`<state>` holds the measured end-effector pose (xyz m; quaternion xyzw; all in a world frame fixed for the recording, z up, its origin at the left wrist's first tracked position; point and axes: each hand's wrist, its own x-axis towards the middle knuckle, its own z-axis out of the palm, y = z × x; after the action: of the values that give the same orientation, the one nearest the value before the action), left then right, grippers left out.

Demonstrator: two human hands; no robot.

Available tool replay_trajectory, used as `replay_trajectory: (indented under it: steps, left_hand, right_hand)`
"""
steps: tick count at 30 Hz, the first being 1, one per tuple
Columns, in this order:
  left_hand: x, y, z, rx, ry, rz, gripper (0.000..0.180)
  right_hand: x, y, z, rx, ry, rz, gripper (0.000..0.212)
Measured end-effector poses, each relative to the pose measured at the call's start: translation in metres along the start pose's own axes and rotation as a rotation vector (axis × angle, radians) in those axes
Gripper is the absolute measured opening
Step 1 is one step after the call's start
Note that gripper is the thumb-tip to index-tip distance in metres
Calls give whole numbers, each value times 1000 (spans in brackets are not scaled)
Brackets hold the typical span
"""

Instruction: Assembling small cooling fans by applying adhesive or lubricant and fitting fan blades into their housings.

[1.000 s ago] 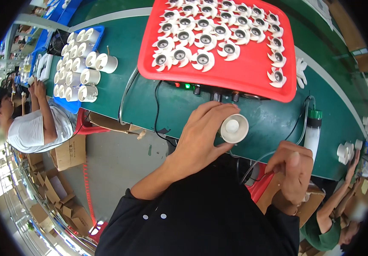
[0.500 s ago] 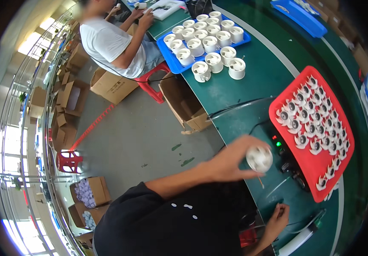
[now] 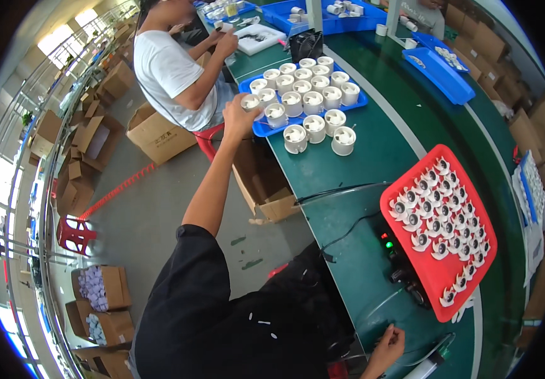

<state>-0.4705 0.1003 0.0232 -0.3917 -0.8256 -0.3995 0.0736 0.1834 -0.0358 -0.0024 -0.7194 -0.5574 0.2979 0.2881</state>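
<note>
My left arm stretches far forward, and my left hand (image 3: 239,120) is closed around a white cup-shaped fan housing (image 3: 250,103) at the near left corner of a blue tray (image 3: 261,130). Rows of similar white housings (image 3: 312,101) with small blades inside stand upright on that tray. Several more housings (image 3: 343,140) stand on the green table just in front of it. Low on the right, my right hand (image 3: 388,347) rests at the table with curled fingers; whatever they hold, if anything, is hidden. A white tube-shaped tool (image 3: 423,368) lies beside it.
A red tray (image 3: 433,297) of white fan impellers lies at right, beside a dark device (image 3: 405,276) with lit lamps. Cables (image 3: 342,192) cross the green table (image 3: 323,218). A person in a white shirt (image 3: 170,69) sits beyond my left arm. An open carton (image 3: 263,183) stands below the table edge.
My left hand has carried the white fan housing from near the dark device to the blue tray's near left corner. My view has shifted; the right hand stays low and curled.
</note>
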Motion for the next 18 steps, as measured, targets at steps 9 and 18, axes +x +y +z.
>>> replay_trajectory:
  steps: [9, 18]
  left_hand:
    - [28, 2, 1, 91, -107, -4, 59]
    - [-153, 163, 0, -617, -50, 53, 19]
  right_hand:
    - [-6, -10, 9, 72, 15, 35, 25]
    - [-2, -61, -2, -49, 128, 22, 17]
